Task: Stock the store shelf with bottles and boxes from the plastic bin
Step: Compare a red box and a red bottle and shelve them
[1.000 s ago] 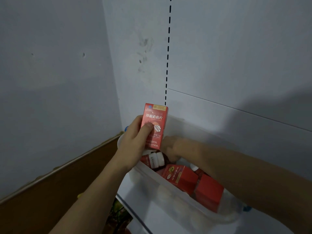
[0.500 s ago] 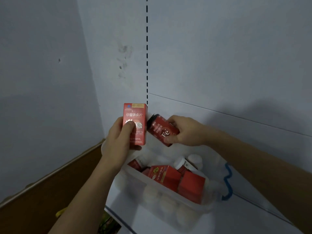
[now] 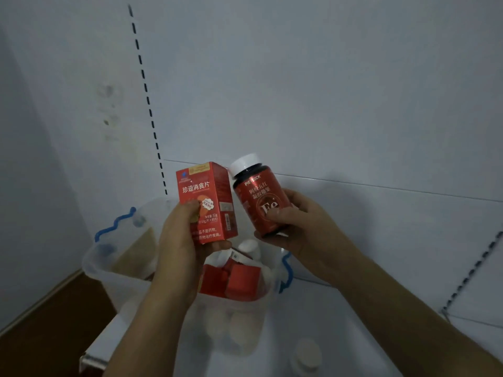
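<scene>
1. Where your forearms enter from the bottom edge, both reach forward over the white shelf (image 3: 313, 308), on which the clear plastic bin (image 3: 109, 268) sits at the left end.
2. Nearest you on that shelf, 1 pale round cap (image 3: 307, 352) shows dimly to the right of the bin; what it belongs to is too blurred to tell.
3. Your left hand (image 3: 179, 248) is wrapped around the lower part of a red box (image 3: 209, 197), thumb on its front face, holding it upright above the bin.
4. Your right hand (image 3: 304, 227) grips a red bottle (image 3: 261, 197) with a white cap, tilted slightly left, thumb across the label marked "Fe".
5. Box and bottle sit just beside each other, nearly touching at the top.
6. Below them, inside the bin, lie more red boxes (image 3: 239, 281) and at least 1 white-capped bottle (image 3: 249, 247).
7. Blue handles (image 3: 114, 224) clip the bin's rim on both ends.
8. Behind everything stands the pale back panel (image 3: 326, 91), with a slotted upright strip (image 3: 148, 102) running up it.
</scene>
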Tool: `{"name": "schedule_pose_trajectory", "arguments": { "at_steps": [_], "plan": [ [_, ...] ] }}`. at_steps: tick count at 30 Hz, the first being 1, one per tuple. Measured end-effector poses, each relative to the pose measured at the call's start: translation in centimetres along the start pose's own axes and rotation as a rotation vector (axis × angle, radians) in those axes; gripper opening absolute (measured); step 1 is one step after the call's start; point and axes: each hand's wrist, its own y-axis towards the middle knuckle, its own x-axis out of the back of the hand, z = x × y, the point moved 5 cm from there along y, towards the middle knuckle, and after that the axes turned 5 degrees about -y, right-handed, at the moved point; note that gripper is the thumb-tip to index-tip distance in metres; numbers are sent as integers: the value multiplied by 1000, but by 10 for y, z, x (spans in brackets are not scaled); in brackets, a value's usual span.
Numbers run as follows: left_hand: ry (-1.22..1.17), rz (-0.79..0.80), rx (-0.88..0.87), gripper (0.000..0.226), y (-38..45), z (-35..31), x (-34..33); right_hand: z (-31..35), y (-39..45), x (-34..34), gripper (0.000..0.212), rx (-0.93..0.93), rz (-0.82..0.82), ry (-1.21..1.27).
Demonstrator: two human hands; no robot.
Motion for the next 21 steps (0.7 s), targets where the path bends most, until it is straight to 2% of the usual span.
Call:
{"name": "schedule_pose_trajectory", "arguments": {
  "at_steps": [6,10,15,21],
  "plan": [
    [8,102,42,15,-33,14,-44,9,-47,46,81,75,-89,19],
    [-29,118,79,17,-62,29,-70,27,-84,87,79,126,-142,126],
    [-62,177,107,21,-108,57,-120,42,-145,148,56,141,-203,199],
    [-79,230,166,18,-173,97,-186,47,-214,221,56,124,-228,206]
  ]
}}
